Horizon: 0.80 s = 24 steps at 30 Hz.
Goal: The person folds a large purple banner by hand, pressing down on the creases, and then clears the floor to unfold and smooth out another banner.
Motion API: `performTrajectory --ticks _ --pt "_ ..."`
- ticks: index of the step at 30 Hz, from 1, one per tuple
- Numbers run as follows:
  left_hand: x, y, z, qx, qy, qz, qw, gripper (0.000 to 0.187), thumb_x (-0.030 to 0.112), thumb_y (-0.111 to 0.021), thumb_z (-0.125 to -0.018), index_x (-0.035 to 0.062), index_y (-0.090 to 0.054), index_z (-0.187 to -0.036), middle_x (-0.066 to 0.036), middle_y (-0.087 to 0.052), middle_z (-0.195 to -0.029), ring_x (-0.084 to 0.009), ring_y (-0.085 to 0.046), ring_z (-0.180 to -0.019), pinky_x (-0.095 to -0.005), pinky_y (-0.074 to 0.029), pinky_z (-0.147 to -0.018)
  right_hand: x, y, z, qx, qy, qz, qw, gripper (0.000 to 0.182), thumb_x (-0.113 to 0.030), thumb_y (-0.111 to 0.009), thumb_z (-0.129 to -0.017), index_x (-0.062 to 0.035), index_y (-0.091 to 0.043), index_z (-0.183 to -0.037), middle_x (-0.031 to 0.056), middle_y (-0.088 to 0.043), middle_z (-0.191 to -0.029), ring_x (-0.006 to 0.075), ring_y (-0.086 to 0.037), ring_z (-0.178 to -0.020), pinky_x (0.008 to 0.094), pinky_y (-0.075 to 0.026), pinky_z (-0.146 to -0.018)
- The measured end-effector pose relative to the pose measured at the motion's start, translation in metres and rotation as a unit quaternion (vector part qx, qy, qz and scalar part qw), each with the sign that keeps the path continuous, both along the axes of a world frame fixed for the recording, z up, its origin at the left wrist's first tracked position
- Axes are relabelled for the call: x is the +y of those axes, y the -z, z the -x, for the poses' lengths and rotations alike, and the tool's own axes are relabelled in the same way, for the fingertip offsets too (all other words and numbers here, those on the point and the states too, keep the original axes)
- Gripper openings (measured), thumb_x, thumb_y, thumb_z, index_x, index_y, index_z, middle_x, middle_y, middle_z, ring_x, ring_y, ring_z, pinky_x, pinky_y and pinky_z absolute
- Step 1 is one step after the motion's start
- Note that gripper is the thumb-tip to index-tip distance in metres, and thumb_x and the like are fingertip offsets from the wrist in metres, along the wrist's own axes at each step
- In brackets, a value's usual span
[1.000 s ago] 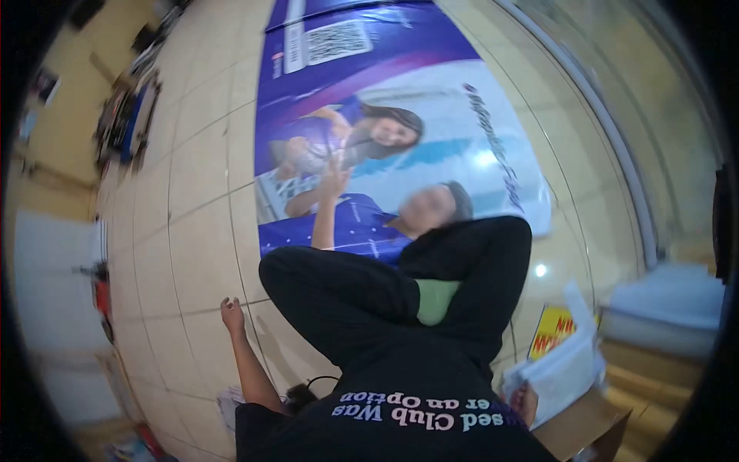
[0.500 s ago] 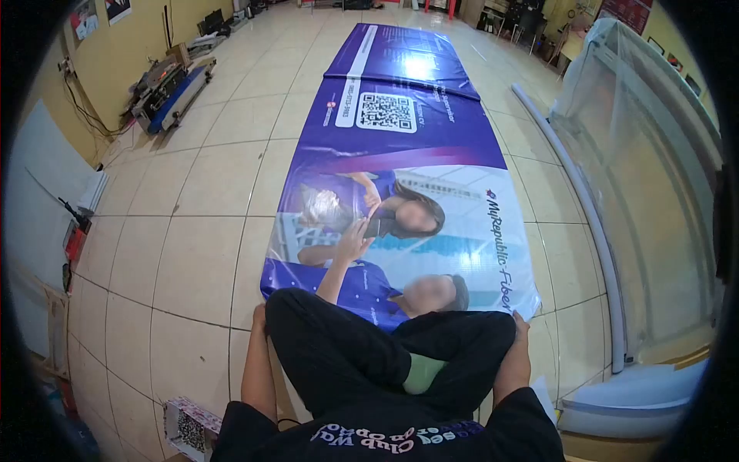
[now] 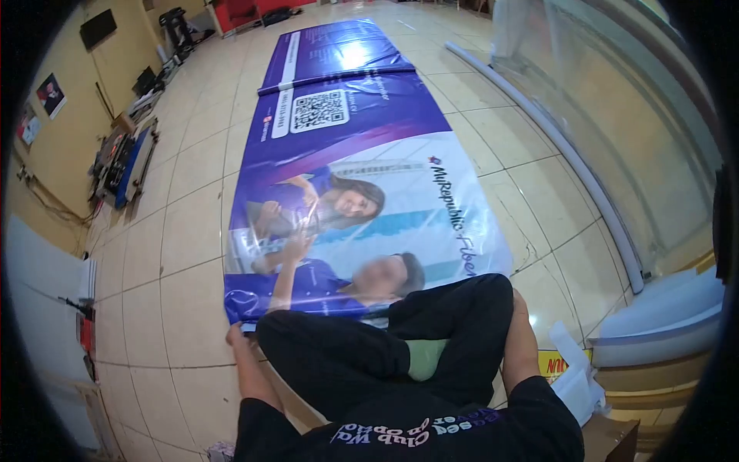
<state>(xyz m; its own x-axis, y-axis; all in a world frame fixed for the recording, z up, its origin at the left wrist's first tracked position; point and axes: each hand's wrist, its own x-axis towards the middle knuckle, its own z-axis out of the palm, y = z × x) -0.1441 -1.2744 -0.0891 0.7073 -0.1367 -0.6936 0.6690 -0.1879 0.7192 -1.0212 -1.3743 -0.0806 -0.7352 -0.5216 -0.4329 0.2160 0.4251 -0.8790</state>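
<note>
A long purple and white printed banner (image 3: 400,173) lies on the tiled floor, running away from my crossed legs, with a fold across its far part. Near the banner's lower left corner is my left hand (image 3: 235,334), its fingers at the edge and too small to make out clearly. My right hand (image 3: 519,299) is beside my right knee, close to the banner's lower right corner; the knee hides most of its fingers.
A long grey tube (image 3: 554,138) lies right of the banner, beside a large plastic-covered frame (image 3: 616,115). White sheets (image 3: 662,308) and a cardboard box (image 3: 612,439) are at lower right. A machine (image 3: 123,165) stands by the left wall.
The view has turned, so the banner appears further left. My left hand has come out from beside the left knee to the banner's corner. A yellow label now shows at right.
</note>
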Motion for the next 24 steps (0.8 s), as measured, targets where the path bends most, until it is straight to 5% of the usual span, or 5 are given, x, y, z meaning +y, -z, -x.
performTrajectory --ticks 5,11,18,21,24 --pt "-0.006 -0.038 0.016 -0.048 0.063 0.030 0.996 0.021 0.010 -0.061 -0.072 -0.0038 -0.058 -0.088 -0.013 -0.060 -0.088 -0.0266 -0.059 -0.075 -0.0393 -0.049 -0.066 -0.036 0.001 0.013 0.310 -0.113 -0.129 0.935 0.054 -0.007 -0.066 -0.067 0.0074 -0.043 -0.114 0.0219 -0.053 -0.105 0.0344 -0.054 -0.092 0.0466 -0.046 -0.078" --pt "0.067 0.004 0.068 -0.293 0.336 -0.069 0.892 0.030 0.026 -0.053 -0.081 -0.0013 -0.060 -0.091 -0.006 -0.060 -0.087 -0.0193 -0.056 -0.072 -0.0317 -0.046 -0.067 -0.038 -0.017 -0.001 0.024 0.104 0.044 0.993 0.061 -0.008 -0.071 -0.063 0.0064 -0.042 -0.115 0.0207 -0.054 -0.106 0.0309 -0.054 -0.094 0.0439 -0.047 -0.078" --pt "0.095 0.004 0.057 -0.118 0.075 0.106 0.984 0.011 0.013 -0.058 -0.077 0.0024 -0.060 -0.076 -0.009 -0.059 -0.070 -0.0189 -0.056 -0.060 -0.0361 -0.050 -0.055 -0.061 -0.036 -0.201 0.121 -0.294 0.123 0.940 0.064 -0.012 -0.072 -0.067 0.0058 -0.039 -0.118 0.0205 -0.052 -0.107 0.0312 -0.054 -0.095 0.0427 -0.048 -0.077" --pt "0.112 -0.132 0.075 -0.406 0.248 -0.138 0.869 0.021 0.020 -0.055 -0.077 0.0026 -0.062 -0.068 -0.007 -0.061 -0.059 -0.0178 -0.059 -0.055 -0.0327 -0.047 -0.054 -0.058 -0.073 -0.303 0.176 -0.472 0.180 0.845 0.063 -0.012 -0.072 -0.067 0.0058 -0.039 -0.118 0.0205 -0.052 -0.107 0.0311 -0.054 -0.095 0.0425 -0.048 -0.077" --pt "0.157 -0.217 0.057 -0.425 0.107 -0.131 0.889 0.020 0.016 -0.050 -0.078 0.0018 -0.062 -0.072 -0.008 -0.062 -0.063 -0.0164 -0.061 -0.060 -0.0310 -0.047 -0.058 -0.044 -0.099 -0.360 0.206 -0.574 0.214 0.763 0.063 -0.013 -0.072 -0.067 0.0057 -0.039 -0.118 0.0205 -0.052 -0.107 0.0311 -0.054 -0.095 0.0424 -0.048 -0.077"
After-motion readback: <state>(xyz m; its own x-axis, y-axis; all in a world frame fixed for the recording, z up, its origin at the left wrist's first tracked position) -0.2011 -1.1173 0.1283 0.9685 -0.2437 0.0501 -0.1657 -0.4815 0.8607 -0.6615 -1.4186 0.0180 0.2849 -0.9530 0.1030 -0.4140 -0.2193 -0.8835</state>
